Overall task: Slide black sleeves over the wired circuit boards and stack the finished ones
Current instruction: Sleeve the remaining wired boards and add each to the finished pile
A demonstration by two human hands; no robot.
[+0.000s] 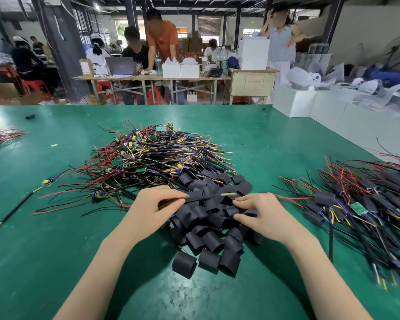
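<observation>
A heap of loose black sleeves (208, 229) lies on the green table (56, 250) just in front of me. Behind it rises a tangled pile of wired circuit boards (148, 155) with red, yellow and black leads. My left hand (153, 209) pinches a black cable (206, 197) with a yellow tip, held level above the sleeves. My right hand (261, 215) reaches into the sleeve heap, thumb and fingers spread over the sleeves; I cannot tell whether they pinch one. Sleeved boards lie stacked at the right (360, 204).
A single wired board with a long black cable (21, 204) lies at the left. More red-wired pieces (2, 135) sit at the far left edge. White boxes (321, 107) border the table's right rear. People work at tables behind.
</observation>
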